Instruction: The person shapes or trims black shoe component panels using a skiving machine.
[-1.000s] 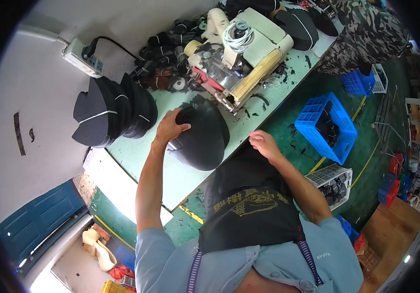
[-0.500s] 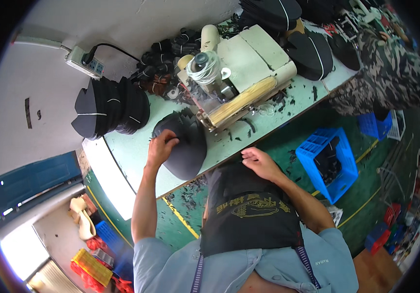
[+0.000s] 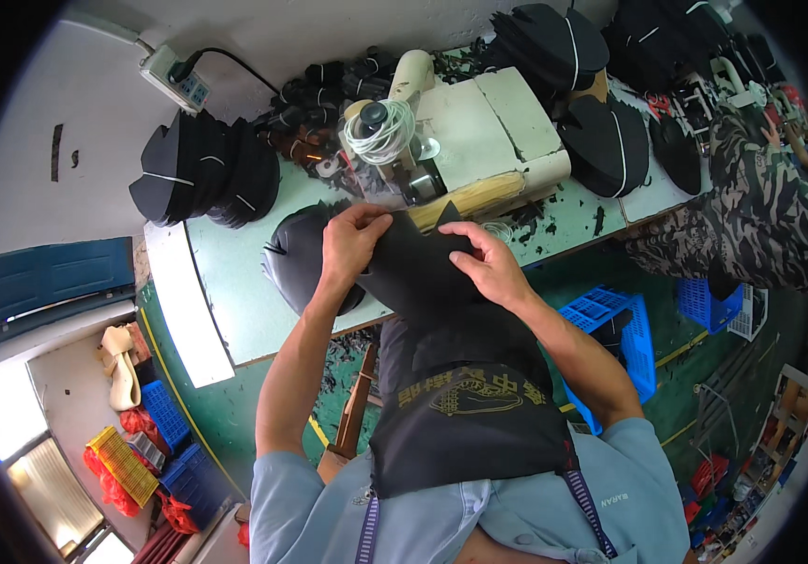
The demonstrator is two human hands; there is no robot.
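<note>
at the bottom centre of the frame, a black apron (image 3: 465, 446) with a gold print covers the front of a light-blue shirt (image 3: 329, 517). just above it, in the middle of the frame, a thin black piece (image 3: 418, 273) with a pointed upper corner stretches between the two hands, over the front edge of the table (image 3: 225, 301). the left hand (image 3: 352, 246) has its grip pinching the piece's upper left edge between thumb and fingers. the right hand (image 3: 487, 265) is at the piece's right edge, thumb and fingers curled; i cannot tell whether its grip is pressed together on it. left of centre, partly behind the left forearm, a pile of similar black pieces (image 3: 299, 254) rests on the pale green table.

at right of centre, below the table's edge, a blue crate (image 3: 644, 348) sits on the green floor (image 3: 202, 399). beyond the hands, at upper centre, stands a cream machine (image 3: 498, 113) with a coil of white cord (image 3: 380, 141) on it. tied black stacks (image 3: 174, 174) stand at upper left, and more tied stacks (image 3: 611, 146) at upper right, near a person in camouflage clothing (image 3: 761, 202). a power strip (image 3: 174, 83) is on the wall at upper left.
</note>
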